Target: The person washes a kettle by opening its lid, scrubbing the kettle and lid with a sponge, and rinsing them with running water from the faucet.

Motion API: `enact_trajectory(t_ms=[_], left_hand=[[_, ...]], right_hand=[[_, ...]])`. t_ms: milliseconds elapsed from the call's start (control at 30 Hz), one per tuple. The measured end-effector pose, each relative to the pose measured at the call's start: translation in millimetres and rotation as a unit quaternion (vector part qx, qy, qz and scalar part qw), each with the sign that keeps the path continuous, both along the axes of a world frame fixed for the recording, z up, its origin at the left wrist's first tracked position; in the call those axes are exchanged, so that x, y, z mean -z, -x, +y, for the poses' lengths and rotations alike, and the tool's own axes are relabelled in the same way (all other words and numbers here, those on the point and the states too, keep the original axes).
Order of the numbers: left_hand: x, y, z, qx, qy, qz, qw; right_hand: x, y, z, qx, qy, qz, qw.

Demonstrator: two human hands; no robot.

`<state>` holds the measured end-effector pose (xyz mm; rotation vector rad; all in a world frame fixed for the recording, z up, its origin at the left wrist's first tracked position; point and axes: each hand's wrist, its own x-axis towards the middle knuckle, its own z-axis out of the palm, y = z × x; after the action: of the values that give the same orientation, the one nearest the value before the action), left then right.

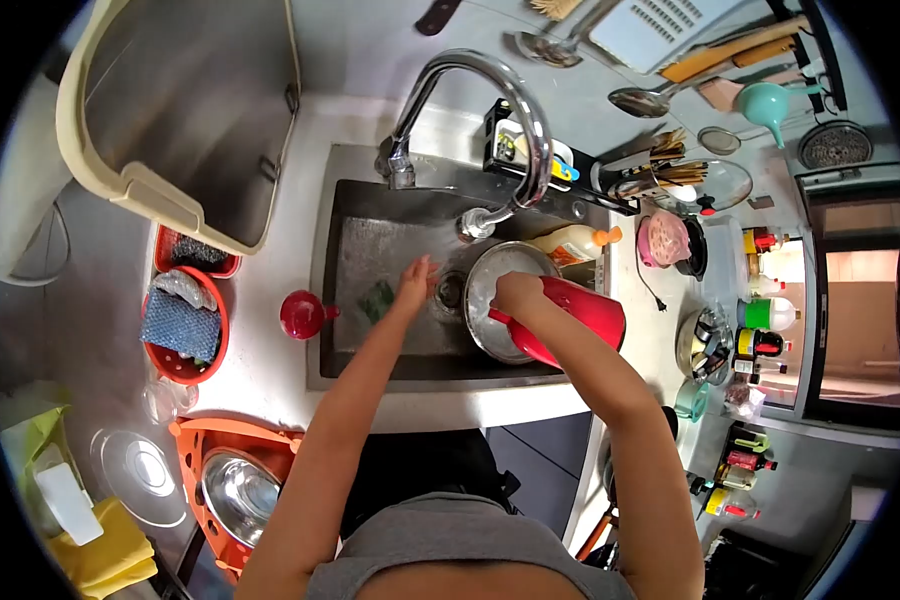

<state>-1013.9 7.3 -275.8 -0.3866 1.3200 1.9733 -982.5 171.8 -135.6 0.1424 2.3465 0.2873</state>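
My right hand [518, 295] is closed around the handle of a red jug [580, 315], which is tilted over the right side of the sink [370, 240]. Beneath it a round metal bowl [482, 265] sits in the basin, partly covered by the hand and jug. Over the basin near the drain [449, 292], my left hand [413, 290] has its fingers stretched out and holds nothing. A dark green cloth or scrubber [376, 300] lies on the sink floor to its left. Above the bowl is the tap's spout head [476, 224].
On the counter left of the sink lies a small red cup-like piece [305, 315]. A bottle with an orange cap [575, 243] leans at the sink's right rear. Red baskets [185, 370] stand far left, and an orange stand holds a metal basin [242, 495]. Utensils hang on the back wall.
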Motion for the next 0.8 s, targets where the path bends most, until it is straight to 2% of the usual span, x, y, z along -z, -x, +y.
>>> enact_trajectory(t_ms=[200, 267, 367, 600, 800], left_hand=[[7.5, -21.3, -13.4, -0.026, -0.046, -0.040, 0.998], [4.3, -22.5, -17.9, -0.007, -0.047, -0.066, 0.997], [3.7, -26.0, -24.0, 0.015, -0.048, -0.045, 0.998], [-0.4, -23.1, -20.3, 0.007, -0.048, -0.037, 0.998], [-2.2, -22.6, -12.7, -0.016, -0.042, -0.023, 0.999]], right_hand=[[49.4, 13.1, -3.6, 0.013, -0.078, -0.102, 0.992], [52.1, 17.5, -11.3, 0.023, -0.097, -0.129, 0.987], [53.4, 19.7, -23.9, 0.019, -0.123, -0.148, 0.981], [58.5, 19.5, -36.1, -0.007, -0.183, -0.212, 0.960], [67.6, 16.4, -29.9, 0.038, -0.211, -0.231, 0.949]])
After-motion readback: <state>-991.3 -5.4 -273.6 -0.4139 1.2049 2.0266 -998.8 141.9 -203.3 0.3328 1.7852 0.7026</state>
